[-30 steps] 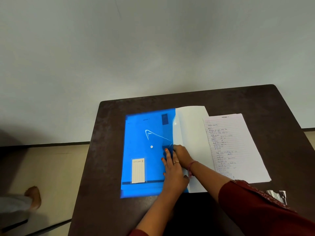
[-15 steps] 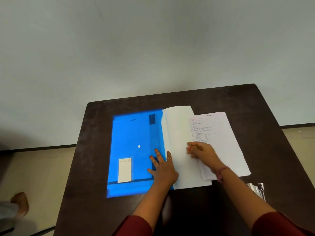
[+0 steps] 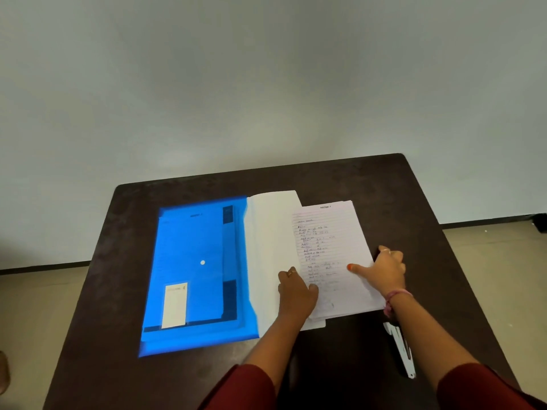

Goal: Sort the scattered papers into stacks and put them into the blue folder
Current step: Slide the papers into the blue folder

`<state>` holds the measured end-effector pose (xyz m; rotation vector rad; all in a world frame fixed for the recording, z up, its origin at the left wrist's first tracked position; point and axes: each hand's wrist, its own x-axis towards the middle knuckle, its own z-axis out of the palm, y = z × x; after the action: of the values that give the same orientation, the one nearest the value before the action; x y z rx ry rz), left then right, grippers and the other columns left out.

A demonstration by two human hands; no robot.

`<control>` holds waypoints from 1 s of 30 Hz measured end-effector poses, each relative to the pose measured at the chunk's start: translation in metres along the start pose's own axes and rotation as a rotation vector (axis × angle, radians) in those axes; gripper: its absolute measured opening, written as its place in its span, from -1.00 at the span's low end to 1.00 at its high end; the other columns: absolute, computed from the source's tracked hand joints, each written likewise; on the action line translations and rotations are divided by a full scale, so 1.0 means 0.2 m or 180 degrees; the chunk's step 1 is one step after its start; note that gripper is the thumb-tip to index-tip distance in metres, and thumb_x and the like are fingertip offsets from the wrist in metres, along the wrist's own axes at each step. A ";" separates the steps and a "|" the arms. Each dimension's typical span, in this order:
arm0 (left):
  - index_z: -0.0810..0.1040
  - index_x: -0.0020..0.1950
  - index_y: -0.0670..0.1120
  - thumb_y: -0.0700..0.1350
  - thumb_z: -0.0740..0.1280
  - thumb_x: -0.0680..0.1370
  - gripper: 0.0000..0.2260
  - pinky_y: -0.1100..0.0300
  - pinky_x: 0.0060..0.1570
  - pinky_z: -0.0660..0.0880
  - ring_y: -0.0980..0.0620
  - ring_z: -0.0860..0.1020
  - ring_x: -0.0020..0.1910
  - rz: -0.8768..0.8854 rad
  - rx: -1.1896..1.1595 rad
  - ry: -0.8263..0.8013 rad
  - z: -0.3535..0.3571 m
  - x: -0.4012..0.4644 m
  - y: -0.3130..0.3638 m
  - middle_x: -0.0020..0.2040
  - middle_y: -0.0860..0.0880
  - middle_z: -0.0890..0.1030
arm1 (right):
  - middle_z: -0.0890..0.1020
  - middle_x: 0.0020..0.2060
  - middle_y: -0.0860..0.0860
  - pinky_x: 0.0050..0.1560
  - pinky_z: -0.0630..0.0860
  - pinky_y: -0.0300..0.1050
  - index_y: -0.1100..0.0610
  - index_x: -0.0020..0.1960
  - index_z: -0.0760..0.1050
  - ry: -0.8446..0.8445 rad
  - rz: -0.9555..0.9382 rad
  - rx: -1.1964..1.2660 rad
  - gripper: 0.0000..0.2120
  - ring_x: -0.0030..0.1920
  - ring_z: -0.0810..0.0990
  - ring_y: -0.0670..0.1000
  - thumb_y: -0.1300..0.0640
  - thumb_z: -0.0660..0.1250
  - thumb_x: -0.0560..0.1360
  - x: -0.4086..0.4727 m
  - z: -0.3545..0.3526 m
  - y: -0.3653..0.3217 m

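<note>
- bench [image 3: 340, 179]: dark brown top, carries everything; pale wall behind it, beige floor on both sides.
- blue folder [image 3: 192, 276]: lies open and flat on the bench, my landmark. Blue cover panel is the left half, with a white label [image 3: 174, 304] near its front edge, a small white dot [image 3: 202, 262] mid-panel, and a dark strip [image 3: 229, 261] running along near the spine.
- white sheet [image 3: 272, 232]: blank, lies on the folder's right half, just right of the spine.
- handwritten stack [image 3: 331, 241]: lined papers with writing, to the right of the folder's spine, left edge overlapping the white sheet, right part out over the bench. Several sheet edges show at its front.
- left hand [image 3: 296, 294]: resting on the white sheet and the stack's left edge, just right of the folder's spine. Fingers curled down onto the paper; cannot tell whether they pinch the stack's edge or just press. Ring on one finger.
- right hand [image 3: 384, 270]: at the stack's right edge, farthest from the folder's blue panel. Thumb lies on top of the stack, fingers wrapped around the edge, so grasping the stack. Pink band at the wrist.
- white-and-black object [image 3: 401, 347]: on the bench in front of the stack, right of the folder, partly under the right forearm; looks like a stapler, not sure.
</note>
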<state>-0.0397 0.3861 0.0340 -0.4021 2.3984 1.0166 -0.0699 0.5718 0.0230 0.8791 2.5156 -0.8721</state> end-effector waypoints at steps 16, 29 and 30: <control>0.48 0.11 -0.13 -0.25 0.26 0.50 -0.80 0.25 -0.15 0.47 -0.03 0.56 0.05 -0.0492 -0.1356 -0.0067 0.10 0.07 0.04 0.07 -0.03 0.57 | 0.48 -0.06 0.02 -0.18 0.43 -0.19 0.13 0.03 0.33 -0.0266 -0.0426 0.0289 -0.63 -0.07 0.49 0.00 0.04 0.48 0.42 0.03 0.02 -0.02; 0.39 0.27 0.00 -0.25 0.32 0.56 -0.68 0.34 -0.01 0.51 0.13 0.52 0.12 0.0145 -0.2198 -0.0057 -0.02 -0.02 -0.11 0.15 0.06 0.54 | 0.54 0.07 -0.03 -0.03 0.56 -0.09 0.06 0.23 0.38 -0.0535 -0.0518 0.1598 -0.53 0.03 0.58 -0.01 -0.07 0.45 0.43 -0.09 0.01 0.02; 0.40 0.27 0.01 -0.24 0.33 0.56 -0.68 0.34 -0.01 0.52 0.15 0.53 0.10 0.0120 -0.2299 -0.0065 -0.04 -0.02 -0.13 0.14 0.08 0.55 | 0.56 0.05 -0.05 -0.08 0.54 -0.15 0.07 0.23 0.37 -0.0726 -0.0506 0.1765 -0.58 0.02 0.58 -0.02 -0.02 0.42 0.47 -0.13 0.01 0.01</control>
<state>-0.0277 0.3629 0.0268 -0.5824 1.9521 1.8800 -0.0496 0.5601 0.0337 0.6793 2.1936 -1.6686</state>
